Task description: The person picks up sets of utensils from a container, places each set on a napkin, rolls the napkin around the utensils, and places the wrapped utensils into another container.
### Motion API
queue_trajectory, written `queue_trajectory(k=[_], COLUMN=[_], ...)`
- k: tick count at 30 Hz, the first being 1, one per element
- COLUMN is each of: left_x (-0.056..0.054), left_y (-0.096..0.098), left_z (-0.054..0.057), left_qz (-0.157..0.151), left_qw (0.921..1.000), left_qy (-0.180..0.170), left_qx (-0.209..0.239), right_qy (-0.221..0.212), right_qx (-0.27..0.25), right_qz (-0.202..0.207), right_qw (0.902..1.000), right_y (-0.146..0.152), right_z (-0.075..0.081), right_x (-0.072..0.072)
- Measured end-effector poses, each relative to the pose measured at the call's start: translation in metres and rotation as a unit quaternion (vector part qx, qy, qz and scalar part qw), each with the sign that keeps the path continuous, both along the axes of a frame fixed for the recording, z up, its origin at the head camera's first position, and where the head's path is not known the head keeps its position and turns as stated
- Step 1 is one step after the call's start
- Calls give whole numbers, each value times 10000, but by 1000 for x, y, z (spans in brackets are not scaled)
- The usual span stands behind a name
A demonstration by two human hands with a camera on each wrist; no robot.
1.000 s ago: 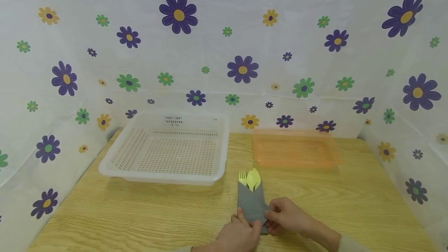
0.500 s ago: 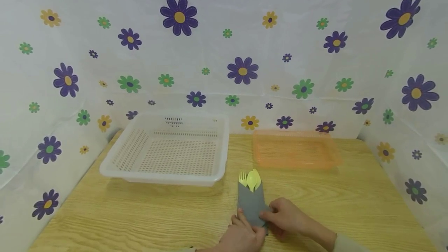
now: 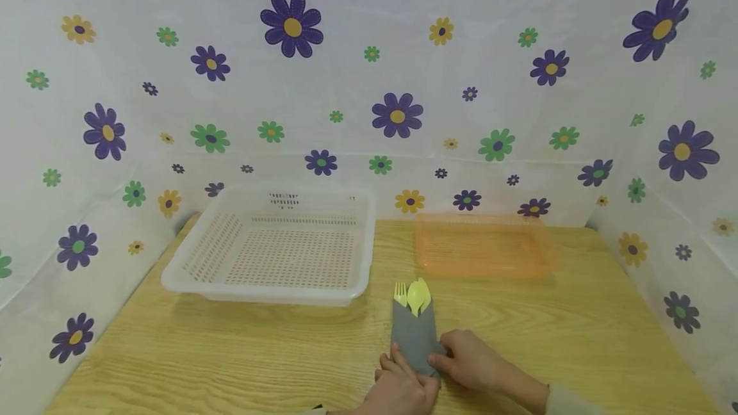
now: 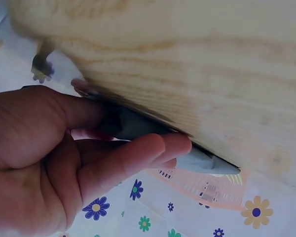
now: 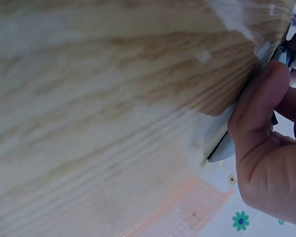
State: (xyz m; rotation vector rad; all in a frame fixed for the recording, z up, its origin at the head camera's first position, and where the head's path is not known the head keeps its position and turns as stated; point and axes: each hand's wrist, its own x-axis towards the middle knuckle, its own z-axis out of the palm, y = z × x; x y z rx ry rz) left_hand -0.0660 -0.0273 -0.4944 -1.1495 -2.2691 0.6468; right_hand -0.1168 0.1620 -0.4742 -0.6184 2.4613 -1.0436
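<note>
A grey folded napkin (image 3: 414, 335) lies on the table as a pocket, its top forming a V. Out of it stick a pale yellow fork (image 3: 400, 293), a spoon (image 3: 415, 296) and a third yellow piece partly hidden behind the spoon. My left hand (image 3: 400, 389) rests on the napkin's lower left, fingers stretched along it and thumb across its near end. With thumb and fingers, my right hand (image 3: 469, 360) pinches the napkin's lower right edge. Seen from the left wrist, the napkin (image 4: 133, 123) lies between thumb and fingers.
A white perforated basket (image 3: 268, 293) stands at the back left of the wooden table (image 3: 259, 351). An orange slotted tray (image 3: 487, 271) is at the back right. Flower-printed white sheeting (image 3: 346, 82) encloses the back and sides.
The right hand has folded the napkin's loose right edge inward and now lies closer against its side. The left hand has stayed on the napkin, shifting only slightly.
</note>
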Motion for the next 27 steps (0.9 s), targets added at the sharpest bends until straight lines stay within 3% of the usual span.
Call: queue_trajectory(k=[5,8,10,12,13,17,20,21,24,27], left_x=[4,4,1,-2,-3,-9,-16,-19,-27,-28], left_y=[1,1,1,2,1,-1,-5,-7,-14,-22], left_z=[3,11,19,27,30,38,41,42,40,32], left_qz=[175,260,416,653,796,1199,1489,1581,1836,1932], left_qw=[9998,9967,9875,9772,9731,9683,9478,9364,8916,8579], left_qy=[33,-753,-1505,-2010,-2147,-2138,-2618,-2866,-3658,-4103], left_qx=[95,182,204,210,242,484,1048,1264,1938,2416], right_qy=[988,1595,1928,2262,2429,3012,3056,2975,2642,2406], right_qx=[661,960,1084,1234,1313,1645,1696,1688,1677,1634], right_qz=[-304,-294,-131,27,82,111,148,185,309,412], right_qw=[9924,9821,9751,9662,9611,9392,9368,9395,9493,9559], right_y=[-3,-6,-9,-10,-10,-10,-10,-10,-12,-13], right_z=[1,2,2,3,3,6,9,10,12,12], right_x=[9,12,13,12,12,12,11,10,8,9])
